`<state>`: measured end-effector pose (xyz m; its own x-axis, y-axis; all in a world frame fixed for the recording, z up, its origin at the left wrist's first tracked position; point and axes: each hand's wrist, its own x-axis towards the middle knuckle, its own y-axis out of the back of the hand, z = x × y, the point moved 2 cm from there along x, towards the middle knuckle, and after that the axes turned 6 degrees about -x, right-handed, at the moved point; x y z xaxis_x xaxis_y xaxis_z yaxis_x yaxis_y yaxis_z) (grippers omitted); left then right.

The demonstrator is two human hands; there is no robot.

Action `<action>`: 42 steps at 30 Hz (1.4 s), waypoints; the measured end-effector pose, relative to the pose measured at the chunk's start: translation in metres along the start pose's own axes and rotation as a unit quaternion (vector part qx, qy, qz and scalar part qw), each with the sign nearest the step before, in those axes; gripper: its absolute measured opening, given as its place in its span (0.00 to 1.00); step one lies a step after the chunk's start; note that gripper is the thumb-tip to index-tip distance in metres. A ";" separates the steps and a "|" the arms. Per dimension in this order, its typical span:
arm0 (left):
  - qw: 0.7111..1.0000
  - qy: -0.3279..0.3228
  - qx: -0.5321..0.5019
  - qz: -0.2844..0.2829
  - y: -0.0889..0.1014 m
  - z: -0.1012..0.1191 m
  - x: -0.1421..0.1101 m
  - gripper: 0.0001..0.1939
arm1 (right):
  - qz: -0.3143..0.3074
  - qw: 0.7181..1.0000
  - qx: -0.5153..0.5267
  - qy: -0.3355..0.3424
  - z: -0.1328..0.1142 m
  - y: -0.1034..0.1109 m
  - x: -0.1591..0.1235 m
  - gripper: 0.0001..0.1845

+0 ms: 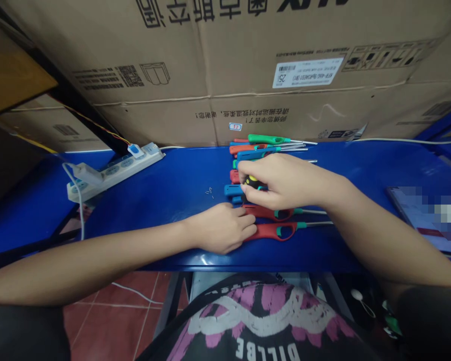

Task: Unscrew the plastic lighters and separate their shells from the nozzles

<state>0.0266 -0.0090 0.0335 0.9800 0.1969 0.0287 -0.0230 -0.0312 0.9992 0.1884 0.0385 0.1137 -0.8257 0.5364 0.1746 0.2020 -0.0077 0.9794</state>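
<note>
Several long-nosed utility lighters lie in a row on the blue table (180,180), with red, blue and green handles. My left hand (221,228) rests on the table with curled fingers touching the butt end of the nearest red lighter (276,231). My right hand (281,180) is closed around a small black and yellow tool (252,181), held upright over the handles in the middle of the row. A green lighter (268,139) and an orange one (244,148) lie at the far end.
A white power strip (113,170) with plugs and cables sits at the left. Big cardboard boxes (225,65) wall the back of the table. Tiny metal bits (209,191) lie loose left of the lighters. A tablet (421,215) lies at the right.
</note>
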 end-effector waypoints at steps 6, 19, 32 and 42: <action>1.000 0.001 -0.006 0.013 -0.001 -0.002 0.001 0.07 | 0.057 0.998 0.003 0.006 -0.001 0.004 -0.002 0.05; 0.998 -0.010 0.015 0.057 -0.018 -0.010 0.000 0.12 | 0.046 0.999 -0.010 -0.003 -0.001 0.001 -0.001 0.05; 0.995 0.042 0.068 0.064 -0.014 -0.001 0.000 0.09 | 0.079 0.997 0.019 0.014 0.002 -0.006 0.000 0.05; 0.998 0.048 0.007 0.038 -0.013 0.001 -0.001 0.09 | 0.083 0.996 0.023 0.003 0.003 -0.003 -0.001 0.04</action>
<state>0.0258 -0.0103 0.0201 0.9522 0.2857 0.1084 -0.0940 -0.0636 0.9935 0.1898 0.0405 0.1107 -0.7819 0.5267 0.3334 0.3593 -0.0562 0.9315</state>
